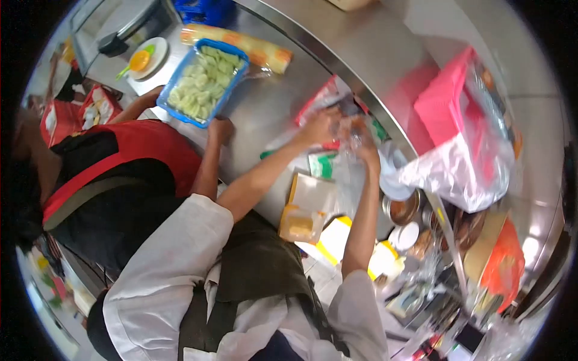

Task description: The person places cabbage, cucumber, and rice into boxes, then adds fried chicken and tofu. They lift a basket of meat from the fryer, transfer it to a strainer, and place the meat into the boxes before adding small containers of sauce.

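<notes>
On the brushed-metal surface (268,99), the bare left hand (322,126) and bare right hand (362,141) of the person in white sleeves met close together at crumpled, see-through plastic (347,174). The right hand's grip was narrow, its fingers gathered on the plastic; the left hand's grip was too blurred for me to tell how far it had closed. The plastic hung below the hands, towards the person.

A red-and-white packet (325,99) lay by the left hand. Nearer the person were a small green-and-white packet (322,165) and a tan, rectangular container (312,191), with a clear pack of something yellowish (298,227) over its near end. A translucent whitish bowl (394,174) sat just beside the right forearm.

To the left, a co-worker in red and black (150,153) held a blue rectangular tray (170,110) of pale green slices (201,84), near a yellow-orange patterned roll (265,54).
</notes>
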`<state>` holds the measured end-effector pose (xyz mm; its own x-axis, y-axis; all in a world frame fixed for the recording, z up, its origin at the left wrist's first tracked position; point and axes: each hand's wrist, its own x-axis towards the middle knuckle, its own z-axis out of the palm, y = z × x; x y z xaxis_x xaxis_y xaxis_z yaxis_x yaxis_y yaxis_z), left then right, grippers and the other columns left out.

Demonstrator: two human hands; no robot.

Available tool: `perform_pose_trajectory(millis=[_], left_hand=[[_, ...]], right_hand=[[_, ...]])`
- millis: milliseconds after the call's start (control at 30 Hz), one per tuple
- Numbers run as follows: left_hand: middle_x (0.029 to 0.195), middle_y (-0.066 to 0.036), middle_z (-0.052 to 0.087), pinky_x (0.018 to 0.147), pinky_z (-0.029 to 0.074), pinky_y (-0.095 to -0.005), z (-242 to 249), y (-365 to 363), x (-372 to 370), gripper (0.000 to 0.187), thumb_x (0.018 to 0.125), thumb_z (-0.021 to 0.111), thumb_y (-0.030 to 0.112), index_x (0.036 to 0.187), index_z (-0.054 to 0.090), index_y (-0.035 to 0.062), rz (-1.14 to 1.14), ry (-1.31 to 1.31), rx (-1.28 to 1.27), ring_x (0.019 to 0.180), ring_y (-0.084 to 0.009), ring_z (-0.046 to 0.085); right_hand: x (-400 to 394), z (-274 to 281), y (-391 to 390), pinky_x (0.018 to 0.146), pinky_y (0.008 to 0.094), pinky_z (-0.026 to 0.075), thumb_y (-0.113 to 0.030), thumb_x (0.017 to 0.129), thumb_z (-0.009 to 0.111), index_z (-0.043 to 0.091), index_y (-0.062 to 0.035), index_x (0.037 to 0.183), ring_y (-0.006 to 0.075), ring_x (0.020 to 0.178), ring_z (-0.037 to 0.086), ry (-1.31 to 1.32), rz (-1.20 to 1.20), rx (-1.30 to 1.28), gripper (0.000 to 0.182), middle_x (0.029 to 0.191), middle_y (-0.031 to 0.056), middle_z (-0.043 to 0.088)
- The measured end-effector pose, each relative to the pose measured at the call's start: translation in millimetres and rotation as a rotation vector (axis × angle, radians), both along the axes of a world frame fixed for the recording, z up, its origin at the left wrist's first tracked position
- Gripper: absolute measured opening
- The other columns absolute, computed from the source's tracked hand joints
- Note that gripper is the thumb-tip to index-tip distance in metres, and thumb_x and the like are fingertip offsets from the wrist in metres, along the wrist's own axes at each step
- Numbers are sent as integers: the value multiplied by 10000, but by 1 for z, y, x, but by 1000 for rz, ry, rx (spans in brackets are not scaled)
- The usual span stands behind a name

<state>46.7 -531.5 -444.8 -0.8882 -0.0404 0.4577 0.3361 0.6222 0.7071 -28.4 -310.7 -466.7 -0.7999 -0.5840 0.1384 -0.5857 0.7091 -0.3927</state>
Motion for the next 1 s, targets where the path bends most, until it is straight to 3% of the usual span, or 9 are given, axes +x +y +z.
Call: perform_pose_trajectory(millis=[33, 133, 167, 367, 467, 700, 800, 867, 1000], left_hand=[[1168, -166, 625, 893, 511, -442, -6, -2, -4, 539, 692, 773, 351, 1113, 660, 34, 42, 83, 26, 1073, -338, 609], [1254, -176, 615, 963, 493, -416, -4, 1, -1, 564, 696, 768, 335, 1161, 656, 37, 67, -27, 41, 1151, -328, 593], [1254, -178, 617, 991, 474, -424, 1, 1, 3, 589, 684, 776, 355, 1163, 663, 31, 95, -107, 15, 1163, -323, 589], [1331, -134, 579, 1005, 452, -458, -9, -12, -11, 644, 600, 829, 389, 1168, 677, 126, -21, -184, -55, 1210, -313, 557], [1314, -170, 582, 1010, 449, -434, 12, -20, 1, 658, 576, 860, 392, 1121, 685, 70, -74, -205, -36, 1215, -314, 555], [1355, -195, 538, 1066, 408, -398, -37, -20, -22, 721, 603, 869, 395, 1191, 643, 44, -224, -142, -15, 1264, -319, 511], [1399, -169, 505, 1087, 387, -391, -2, -22, -7, 721, 633, 847, 360, 1248, 615, 64, -253, -290, -70, 1301, -303, 475], [1334, -149, 547, 1052, 418, -391, -11, -17, -9, 672, 634, 848, 294, 1226, 623, 67, -171, -170, -123, 1241, -310, 521], [1293, -135, 566, 1016, 449, -396, -16, -20, -10, 646, 640, 814, 219, 1233, 609, 63, -130, -163, -165, 1202, -315, 546]], right_hand=[[-7, -14, -5, 966, 398, 477, -344, 850, 663, 545, -22, 1296, 319, 1132, 592, 141, 48, 12, 563, 1235, 157, 618], [-8, -3, -22, 951, 392, 492, -365, 831, 675, 593, -48, 1249, 307, 1120, 603, -110, -97, -98, 530, 1232, 127, 626], [-8, -10, -22, 963, 398, 484, -395, 816, 682, 602, -76, 1239, 305, 1132, 598, -174, -30, -386, 536, 1244, 128, 621], [-1, 28, -26, 981, 429, 446, -325, 829, 663, 681, -79, 1108, 383, 1104, 580, -319, 19, 26, 372, 1183, 225, 621], [6, 2, -24, 974, 423, 466, -445, 872, 554, 588, -45, 1243, 358, 1112, 601, -101, 13, 42, 547, 1194, 204, 634], [8, 2, -21, 1038, 454, 393, -560, 929, 465, 558, -30, 1290, 395, 1239, 506, -223, -118, 135, 649, 1360, 238, 515], [-12, -48, 10, 1020, 424, 403, -575, 919, 510, 546, -21, 1292, 360, 1215, 524, -369, -12, 58, 669, 1335, 208, 539], [24, 3, 11, 972, 383, 429, -516, 934, 546, 563, -17, 1264, 294, 1132, 560, -245, -14, -31, 598, 1242, 157, 586], [32, 33, 34, 905, 309, 473, -380, 963, 576, 590, -9, 1215, 189, 996, 598, -631, -44, -188, 448, 1063, 74, 634]])
